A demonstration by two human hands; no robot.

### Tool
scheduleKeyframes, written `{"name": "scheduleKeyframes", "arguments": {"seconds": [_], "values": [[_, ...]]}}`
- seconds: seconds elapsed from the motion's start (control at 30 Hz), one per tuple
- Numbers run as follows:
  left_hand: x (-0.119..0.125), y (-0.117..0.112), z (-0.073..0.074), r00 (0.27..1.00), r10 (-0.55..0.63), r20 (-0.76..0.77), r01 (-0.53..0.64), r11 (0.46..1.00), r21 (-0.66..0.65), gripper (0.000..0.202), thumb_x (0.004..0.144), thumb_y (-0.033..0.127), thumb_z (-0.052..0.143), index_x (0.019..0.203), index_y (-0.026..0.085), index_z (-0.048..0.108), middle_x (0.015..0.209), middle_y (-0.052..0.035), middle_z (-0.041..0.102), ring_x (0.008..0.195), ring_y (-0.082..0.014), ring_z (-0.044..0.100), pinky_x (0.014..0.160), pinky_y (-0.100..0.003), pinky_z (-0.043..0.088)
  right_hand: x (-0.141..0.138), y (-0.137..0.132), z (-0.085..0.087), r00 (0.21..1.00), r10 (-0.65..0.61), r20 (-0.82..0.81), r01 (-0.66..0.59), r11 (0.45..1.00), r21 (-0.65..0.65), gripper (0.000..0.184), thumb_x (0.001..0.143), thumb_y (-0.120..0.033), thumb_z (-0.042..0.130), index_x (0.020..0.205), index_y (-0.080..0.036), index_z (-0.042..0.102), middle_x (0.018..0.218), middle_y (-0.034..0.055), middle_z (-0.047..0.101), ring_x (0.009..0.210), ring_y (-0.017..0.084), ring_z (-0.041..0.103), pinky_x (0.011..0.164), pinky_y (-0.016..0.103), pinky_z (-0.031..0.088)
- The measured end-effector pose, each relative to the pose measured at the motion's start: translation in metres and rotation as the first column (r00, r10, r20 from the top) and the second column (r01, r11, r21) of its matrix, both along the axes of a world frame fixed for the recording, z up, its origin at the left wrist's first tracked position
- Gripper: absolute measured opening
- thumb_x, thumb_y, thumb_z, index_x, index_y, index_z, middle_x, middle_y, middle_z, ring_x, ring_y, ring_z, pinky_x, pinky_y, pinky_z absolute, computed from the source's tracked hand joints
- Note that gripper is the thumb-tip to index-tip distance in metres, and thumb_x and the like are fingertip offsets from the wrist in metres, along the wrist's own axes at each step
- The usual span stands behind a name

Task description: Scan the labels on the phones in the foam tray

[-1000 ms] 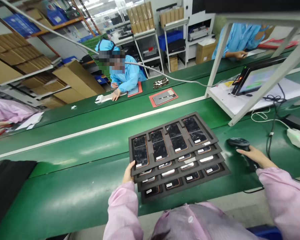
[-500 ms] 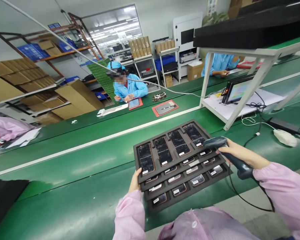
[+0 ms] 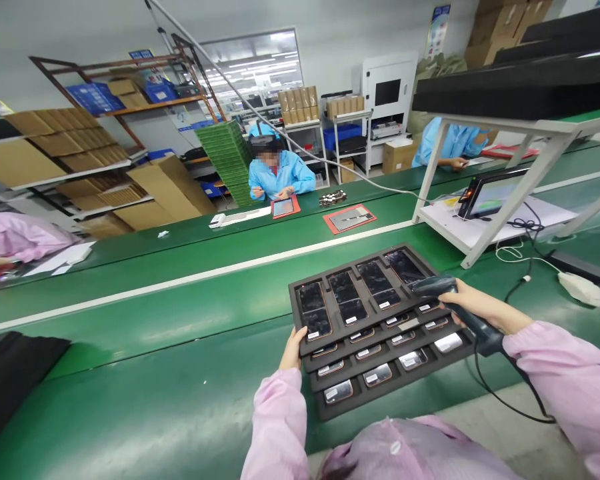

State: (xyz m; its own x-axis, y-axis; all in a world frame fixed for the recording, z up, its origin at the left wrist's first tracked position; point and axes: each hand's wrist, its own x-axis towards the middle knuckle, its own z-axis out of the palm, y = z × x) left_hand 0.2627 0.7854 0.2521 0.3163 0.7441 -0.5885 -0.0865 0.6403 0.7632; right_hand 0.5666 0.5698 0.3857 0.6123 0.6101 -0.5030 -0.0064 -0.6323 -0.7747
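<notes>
Several black foam trays (image 3: 367, 398) lie in a staggered stack in front of me. Dark phones (image 3: 349, 297) with white labels along their near ends fill their slots. At the stack's left end, my left hand (image 3: 293, 348) is closed on the top tray's edge, thumb on top and other fingers hidden beneath. My right hand (image 3: 463, 299) is wrapped round the grip of a barcode scanner (image 3: 484, 333). The scanner's head sits over the top tray's right corner, and its cable hangs below. I cannot tell whether the right fingers also touch the tray.
A white stand (image 3: 453, 230) at the right carries a monitor (image 3: 497, 193); a white mouse (image 3: 580, 288) lies nearby. Across the green bench, a person in blue (image 3: 283, 175) works near red mats (image 3: 350, 218). A black object (image 3: 17, 380) lies at the left.
My view has turned slightly left, so the whole scene sits further right in the picture. Both hands keep their holds on the tray and the scanner.
</notes>
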Motion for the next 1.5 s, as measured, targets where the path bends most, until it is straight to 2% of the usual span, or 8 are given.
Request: {"name": "scheduleKeyframes", "arguments": {"seconds": [0.1, 0.2, 0.5, 0.77, 1.03, 1.17, 1.33, 1.5], "values": [[-0.001, 0.001, -0.002, 1.000, -0.020, 0.008, 0.020, 1.000, 0.011, 0.012, 0.077, 0.017, 0.055, 0.084, 0.023, 0.061, 0.082, -0.0017, 0.073, 0.078, -0.0187, 0.069, 0.075, -0.029, 0.055, -0.022, 0.009, -0.006, 0.999, 0.038, -0.021, -0.038, 0.999, 0.013, 0.029, 0.081, -0.016, 0.054, 0.104, -0.020, 0.036, 0.070, -0.0028, 0.060, 0.035, 0.010, 0.051, 0.035, 0.021, 0.040], [-0.003, 0.002, -0.003, 0.999, -0.043, 0.013, 0.043, 0.999, 0.022, 0.013, 0.075, 0.018, 0.057, 0.086, 0.024, 0.061, 0.086, -0.0023, 0.073, 0.082, -0.0191, 0.069, 0.076, -0.029, 0.055, -0.040, 0.018, -0.009, 0.997, 0.071, -0.026, -0.070, 0.997, 0.039, 0.029, 0.080, -0.017, 0.054, 0.102, -0.021, 0.036, 0.065, -0.0057, 0.056, 0.036, 0.010, 0.051, 0.036, 0.020, 0.041], [-0.005, 0.004, -0.004, 0.995, -0.087, 0.051, 0.085, 0.995, 0.048, 0.017, 0.071, 0.017, 0.060, 0.087, 0.023, 0.062, 0.088, -0.0036, 0.073, 0.080, -0.0192, 0.068, 0.075, -0.028, 0.053, -0.062, 0.022, -0.001, 0.998, 0.056, -0.009, -0.055, 0.997, 0.044, 0.024, 0.080, -0.018, 0.052, 0.096, -0.022, 0.034, 0.065, -0.0057, 0.055, 0.036, 0.009, 0.050, 0.035, 0.022, 0.043], [-0.007, 0.007, -0.015, 0.988, -0.135, 0.073, 0.130, 0.990, 0.060, 0.021, 0.069, 0.019, 0.064, 0.090, 0.025, 0.063, 0.101, -0.0054, 0.072, 0.094, -0.0220, 0.066, 0.085, -0.032, 0.051, -0.118, 0.045, -0.016, 0.991, 0.115, -0.070, -0.110, 0.992, 0.067, 0.032, 0.076, -0.020, 0.054, 0.102, -0.022, 0.036, 0.066, -0.0059, 0.058, 0.036, 0.010, 0.051, 0.032, 0.019, 0.037], [-0.011, 0.010, -0.009, 0.970, -0.233, 0.075, 0.230, 0.972, 0.050, 0.034, 0.072, 0.021, 0.065, 0.105, 0.024, 0.058, 0.117, -0.0082, 0.066, 0.104, -0.0218, 0.063, 0.093, -0.035, 0.047, -0.140, 0.053, -0.013, 0.997, 0.040, -0.066, -0.038, 0.999, 0.036, 0.027, 0.078, -0.019, 0.053, 0.094, -0.023, 0.033, 0.062, -0.0081, 0.054, 0.034, 0.009, 0.049, 0.032, 0.019, 0.038], [-0.012, 0.011, -0.010, 0.962, -0.263, 0.069, 0.260, 0.964, 0.053, 0.040, 0.069, 0.025, 0.070, 0.107, 0.023, 0.057, 0.119, -0.0095, 0.065, 0.105, -0.0232, 0.062, 0.095, -0.037, 0.046, -0.164, 0.058, -0.011, 0.993, 0.045, -0.109, -0.042, 0.999, 0.029, 0.028, 0.079, -0.019, 0.053, 0.099, -0.023, 0.034, 0.071, -0.0043, 0.059, 0.036, 0.009, 0.050, 0.033, 0.021, 0.040], [-0.012, 0.012, -0.015, 0.954, -0.293, 0.067, 0.288, 0.954, 0.081, 0.033, 0.076, 0.024, 0.064, 0.108, 0.022, 0.055, 0.122, -0.0128, 0.063, 0.107, -0.0222, 0.061, 0.093, -0.035, 0.045, -0.204, 0.079, -0.016, 0.981, 0.074, -0.180, -0.070, 0.997, 0.027, 0.031, 0.079, -0.019, 0.051, 0.103, -0.024, 0.032, 0.069, -0.0061, 0.057, 0.034, 0.010, 0.049, 0.031, 0.022, 0.039], [-0.011, 0.012, -0.015, 0.947, -0.310, 0.083, 0.298, 0.946, 0.129, 0.027, 0.078, 0.020, 0.060, 0.105, 0.022, 0.055, 0.123, -0.0143, 0.062, 0.105, -0.0199, 0.061, 0.092, -0.031, 0.045, -0.220, 0.095, -0.018, 0.984, 0.071, -0.164, -0.069, 0.997, 0.019, 0.027, 0.080, -0.015, 0.049, 0.097, -0.024, 0.031, 0.064, -0.0090, 0.053, 0.033, 0.009, 0.047, 0.030, 0.020, 0.037]]}}
